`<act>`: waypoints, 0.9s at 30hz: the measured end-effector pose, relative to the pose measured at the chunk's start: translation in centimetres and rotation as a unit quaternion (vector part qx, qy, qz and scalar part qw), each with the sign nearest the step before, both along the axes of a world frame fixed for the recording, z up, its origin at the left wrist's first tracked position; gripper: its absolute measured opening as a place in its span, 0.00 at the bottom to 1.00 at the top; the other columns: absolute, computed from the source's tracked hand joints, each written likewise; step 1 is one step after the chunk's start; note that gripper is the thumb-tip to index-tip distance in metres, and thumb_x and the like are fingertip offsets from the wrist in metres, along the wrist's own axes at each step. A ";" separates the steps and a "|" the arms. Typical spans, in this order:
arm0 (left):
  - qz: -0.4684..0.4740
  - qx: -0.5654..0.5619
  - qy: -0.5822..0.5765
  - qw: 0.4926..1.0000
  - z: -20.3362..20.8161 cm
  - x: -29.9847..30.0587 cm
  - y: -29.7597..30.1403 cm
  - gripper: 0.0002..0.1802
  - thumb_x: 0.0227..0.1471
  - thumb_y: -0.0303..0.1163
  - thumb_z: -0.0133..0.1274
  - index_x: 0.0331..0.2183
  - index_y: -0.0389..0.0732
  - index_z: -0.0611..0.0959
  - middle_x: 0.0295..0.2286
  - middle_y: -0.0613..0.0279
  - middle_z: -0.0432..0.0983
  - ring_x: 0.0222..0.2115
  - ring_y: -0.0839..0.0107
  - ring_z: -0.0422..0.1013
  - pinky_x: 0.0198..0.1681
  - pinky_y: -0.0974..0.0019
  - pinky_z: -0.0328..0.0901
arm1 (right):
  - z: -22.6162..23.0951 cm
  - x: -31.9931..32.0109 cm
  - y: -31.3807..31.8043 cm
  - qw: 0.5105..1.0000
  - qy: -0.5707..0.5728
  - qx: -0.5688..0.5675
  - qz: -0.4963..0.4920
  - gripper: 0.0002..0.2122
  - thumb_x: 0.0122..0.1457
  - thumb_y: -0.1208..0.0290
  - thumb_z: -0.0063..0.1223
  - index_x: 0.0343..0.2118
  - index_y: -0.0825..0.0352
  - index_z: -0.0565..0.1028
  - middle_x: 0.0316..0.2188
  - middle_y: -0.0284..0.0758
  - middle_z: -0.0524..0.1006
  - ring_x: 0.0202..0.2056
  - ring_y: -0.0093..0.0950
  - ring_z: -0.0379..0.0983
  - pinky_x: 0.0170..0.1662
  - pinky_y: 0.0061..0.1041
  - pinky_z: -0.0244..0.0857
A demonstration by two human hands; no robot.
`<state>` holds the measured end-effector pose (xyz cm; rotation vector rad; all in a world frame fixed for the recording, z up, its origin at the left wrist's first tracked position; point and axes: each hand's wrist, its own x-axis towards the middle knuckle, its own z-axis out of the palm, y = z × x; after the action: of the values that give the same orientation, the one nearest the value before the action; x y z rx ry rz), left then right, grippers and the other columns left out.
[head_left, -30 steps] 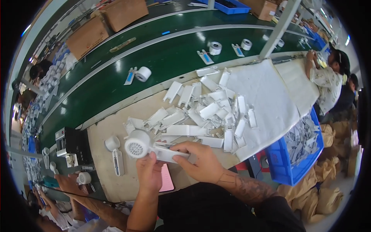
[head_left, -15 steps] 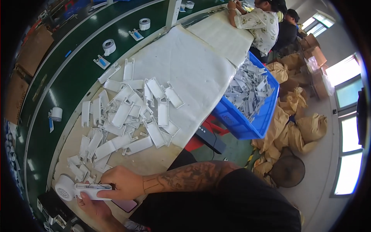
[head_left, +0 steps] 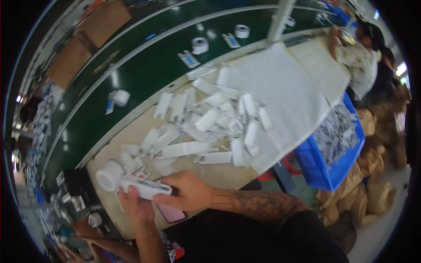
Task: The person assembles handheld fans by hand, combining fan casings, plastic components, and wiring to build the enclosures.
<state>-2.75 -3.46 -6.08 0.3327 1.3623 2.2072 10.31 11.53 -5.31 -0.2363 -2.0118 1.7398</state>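
Observation:
A white handheld fan [head_left: 149,188] with a round, hole-pierced head lies slantwise between my two hands, above the near end of the bench. My left hand [head_left: 137,208] grips its neck from below, fingers closed. The tail of the handle is in my right hand [head_left: 186,193], thumb on the near side and fingers curled over the far side. A dark narrow strip shows along the handle's upper side, blurred. Just under my right hand a phone [head_left: 171,213] lies on the bench. White plastic channel-shaped covers [head_left: 208,119] are heaped beyond my hands.
A green conveyor [head_left: 144,83] runs along the bench's far side, carrying round white fan heads [head_left: 200,45] with small blue-marked parts. At right stands a blue crate [head_left: 326,168] full of grey-white parts. Another person [head_left: 357,61] sits farther along; someone's forearm [head_left: 116,250] shows at lower left.
The whole view has swung left, so everything sits farther right and the picture is blurred. Both hands still hold the fan. Another person's arms have come into view at lower left.

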 end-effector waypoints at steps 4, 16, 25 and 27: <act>0.162 -0.150 0.148 0.964 4.2 -5.4 0.0 0.19 0.53 0.24 0.61 0.47 0.30 0.78 0.37 0.60 0.78 0.36 0.75 0.74 0.42 0.70 0.69 | 0.4 -1.1 1.2 0.992 -0.038 0.102 0.069 0.16 0.59 0.61 0.61 0.21 0.68 0.76 0.15 0.40 0.73 0.18 0.36 0.70 0.23 0.32 0.62; 0.091 -0.647 0.381 0.654 -0.8 -21.9 -9.2 0.21 0.37 0.41 0.69 0.32 0.36 0.87 0.26 0.47 0.82 0.29 0.53 0.80 0.35 0.58 0.73 | 0.1 -16.4 9.7 0.948 -0.204 0.242 0.024 0.13 0.52 0.59 0.63 0.33 0.63 0.77 0.27 0.38 0.80 0.29 0.37 0.78 0.34 0.36 0.71; 0.257 -0.557 0.340 0.713 -2.0 -18.2 -8.2 0.24 0.47 0.43 0.65 0.41 0.35 0.84 0.33 0.48 0.83 0.38 0.57 0.79 0.44 0.60 0.71 | -4.0 -32.2 8.8 0.930 -0.165 0.314 -0.096 0.33 0.49 0.61 0.68 0.59 0.58 0.67 0.49 0.47 0.73 0.49 0.45 0.73 0.50 0.38 0.70; 0.301 -0.498 0.385 0.717 -1.6 -17.1 -7.4 0.22 0.52 0.41 0.63 0.42 0.33 0.83 0.36 0.48 0.83 0.41 0.59 0.78 0.47 0.62 0.70 | -5.3 -33.5 10.5 0.945 -0.114 0.292 -0.095 0.31 0.49 0.61 0.67 0.57 0.59 0.69 0.46 0.47 0.75 0.47 0.46 0.74 0.50 0.38 0.70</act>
<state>-19.89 -10.84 -7.71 0.4344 3.2452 1.3100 -23.16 22.04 -10.66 -0.4277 -2.4737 0.9758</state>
